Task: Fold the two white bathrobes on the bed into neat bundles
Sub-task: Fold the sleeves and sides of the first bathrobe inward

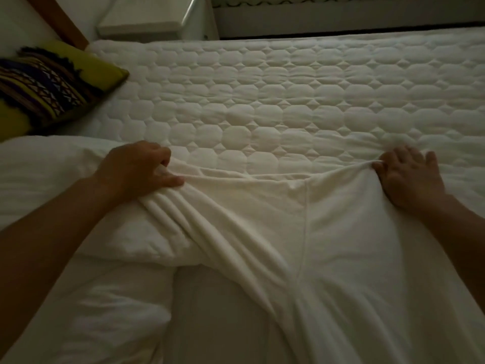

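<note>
Far side: the white quilted mattress pad [288, 101] lies flat beyond both hands, open across to the right edge.
Left flank: a plump white pillow [52, 179] bulges under the left forearm; behind it lies a yellow-green cushion with dark patterned stripes [52, 85] (whether they touch is unclear).
Middle: the soft white bathrobe [328, 245], pinched taut between left hand [136, 166] and right hand [412, 177], covers the near path.
Far left corner: a white bedside cabinet [147, 24] stands past the bed.

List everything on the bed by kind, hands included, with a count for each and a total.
Hands: 2, the left hand and right hand, both holding the robe's edge
White bathrobe: 1 made out
White pillow: 1
Patterned cushion: 1
Total: 5; the white heap at lower left is too dim to sort.
</note>
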Demonstrator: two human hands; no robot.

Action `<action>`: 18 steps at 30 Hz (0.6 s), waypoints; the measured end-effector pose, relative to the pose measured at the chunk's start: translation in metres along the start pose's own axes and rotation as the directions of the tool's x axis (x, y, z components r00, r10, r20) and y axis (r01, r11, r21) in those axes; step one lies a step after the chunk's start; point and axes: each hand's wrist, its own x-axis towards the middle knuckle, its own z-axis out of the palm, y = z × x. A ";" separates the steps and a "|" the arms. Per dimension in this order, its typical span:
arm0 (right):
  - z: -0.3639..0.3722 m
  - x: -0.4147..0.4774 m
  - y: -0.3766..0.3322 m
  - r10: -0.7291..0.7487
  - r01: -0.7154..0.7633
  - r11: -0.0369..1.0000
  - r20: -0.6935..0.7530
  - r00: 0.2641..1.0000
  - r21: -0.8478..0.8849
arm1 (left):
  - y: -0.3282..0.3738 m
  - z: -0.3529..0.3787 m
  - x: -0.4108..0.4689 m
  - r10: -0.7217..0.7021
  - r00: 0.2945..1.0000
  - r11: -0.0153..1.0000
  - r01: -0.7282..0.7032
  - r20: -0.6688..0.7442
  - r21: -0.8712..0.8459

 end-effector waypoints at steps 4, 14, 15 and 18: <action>-0.002 0.000 -0.001 0.008 -0.008 0.999 0.003 1.000 -0.032 | -0.029 -0.002 -0.012 -0.127 0.990 0.992 0.125 0.059 0.027; -0.004 0.001 -0.003 0.021 -0.018 0.997 0.029 0.999 -0.080 | -0.085 -0.037 -0.038 -0.355 0.929 0.934 0.357 0.102 -0.004; -0.004 0.001 -0.003 0.022 -0.019 0.996 0.032 0.999 -0.086 | -0.084 -0.034 -0.040 -0.379 0.919 0.924 0.382 0.109 -0.007; -0.004 0.002 -0.002 0.011 -0.008 0.996 0.030 1.000 -0.093 | -0.081 -0.025 -0.045 -0.487 0.870 0.862 0.494 0.080 -0.113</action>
